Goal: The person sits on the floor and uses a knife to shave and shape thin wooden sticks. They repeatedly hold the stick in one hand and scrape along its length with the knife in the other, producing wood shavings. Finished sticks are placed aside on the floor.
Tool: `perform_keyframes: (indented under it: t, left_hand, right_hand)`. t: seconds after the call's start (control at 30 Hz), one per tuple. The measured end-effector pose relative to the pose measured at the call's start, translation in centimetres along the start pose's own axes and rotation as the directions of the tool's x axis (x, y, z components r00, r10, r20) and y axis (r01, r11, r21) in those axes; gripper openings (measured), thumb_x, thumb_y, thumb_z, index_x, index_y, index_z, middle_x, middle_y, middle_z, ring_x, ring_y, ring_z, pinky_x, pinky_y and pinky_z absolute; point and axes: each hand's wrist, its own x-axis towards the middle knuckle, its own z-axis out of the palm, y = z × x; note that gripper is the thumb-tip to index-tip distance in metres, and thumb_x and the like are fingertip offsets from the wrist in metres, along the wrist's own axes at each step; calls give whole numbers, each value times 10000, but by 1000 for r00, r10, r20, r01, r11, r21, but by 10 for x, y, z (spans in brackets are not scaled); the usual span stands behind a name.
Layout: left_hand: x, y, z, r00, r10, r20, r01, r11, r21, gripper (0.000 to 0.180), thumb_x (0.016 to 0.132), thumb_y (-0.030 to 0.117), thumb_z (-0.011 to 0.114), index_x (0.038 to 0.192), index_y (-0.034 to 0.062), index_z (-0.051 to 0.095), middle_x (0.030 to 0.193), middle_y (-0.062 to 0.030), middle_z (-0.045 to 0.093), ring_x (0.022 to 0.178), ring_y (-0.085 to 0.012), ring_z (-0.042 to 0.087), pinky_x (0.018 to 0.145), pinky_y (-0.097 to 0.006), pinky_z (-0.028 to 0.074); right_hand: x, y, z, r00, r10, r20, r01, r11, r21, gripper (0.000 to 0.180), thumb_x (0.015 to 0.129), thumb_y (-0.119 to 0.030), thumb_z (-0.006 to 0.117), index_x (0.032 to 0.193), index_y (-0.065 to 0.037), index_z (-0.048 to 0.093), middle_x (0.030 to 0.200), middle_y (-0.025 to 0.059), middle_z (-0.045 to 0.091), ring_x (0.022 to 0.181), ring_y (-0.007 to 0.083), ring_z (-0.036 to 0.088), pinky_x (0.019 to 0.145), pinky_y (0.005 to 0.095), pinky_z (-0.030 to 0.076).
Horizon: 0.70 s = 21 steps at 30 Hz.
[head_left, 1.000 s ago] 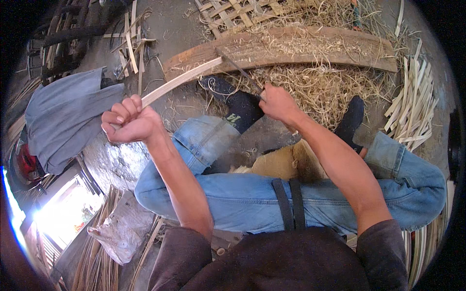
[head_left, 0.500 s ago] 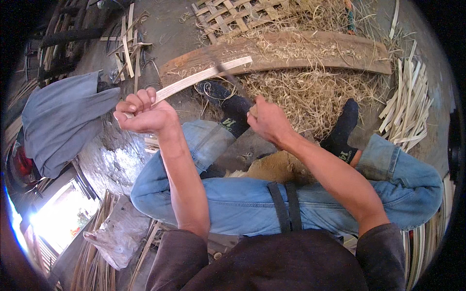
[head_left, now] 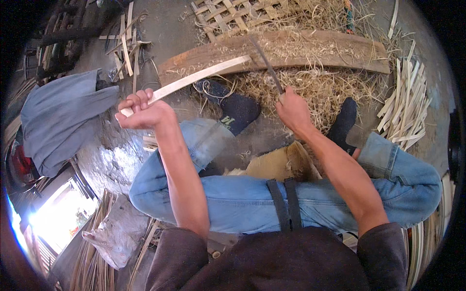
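Observation:
My left hand is closed around the near end of a flat, pale bamboo strip. The strip reaches up and to the right, its far end over the wooden plank. My right hand grips a knife by its handle, and the long, dark, narrow knife blade points up and left across the plank. A small gap lies between the blade and the strip's far end. Most of the knife handle is hidden in my fingers.
Curly shavings cover the plank and the ground around my socked feet. A woven bamboo lattice lies beyond. At the right is a pile of cut strips; at the left, a grey cloth and a crumpled sack.
My right hand has moved right with the knife, and the blade has gone from crossing the strip to being off its far end. My left hand and the strip have barely shifted.

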Motion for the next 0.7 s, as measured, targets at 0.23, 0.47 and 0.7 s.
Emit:
perform_keyframes:
  t: [0.23,0.47,0.7]
  left_hand:
    - [20,-15,-21,954,-106,-280,127,990,59,286,956,373,277,757,179,348,558,61,301,485,-92,313,551,-283,327]
    - [24,-17,-33,925,-172,-339,206,976,69,230,964,323,290,788,177,319,575,53,295,487,-94,303,541,-276,323]
    - [27,-20,-34,908,-184,-375,212,977,34,217,943,301,294,764,180,313,567,53,284,463,-95,280,499,-278,299]
  right_hand:
    - [-34,-82,26,959,-89,270,71,995,77,302,849,-213,533,1001,37,458,815,245,643,776,442,638,719,520,506]
    - [-13,-33,19,986,-18,165,9,998,56,282,834,-165,573,983,32,438,773,254,620,758,443,628,693,518,498]
    - [-20,-33,12,981,5,196,-11,1000,27,257,853,-170,540,986,32,452,846,268,639,800,437,639,722,514,506]
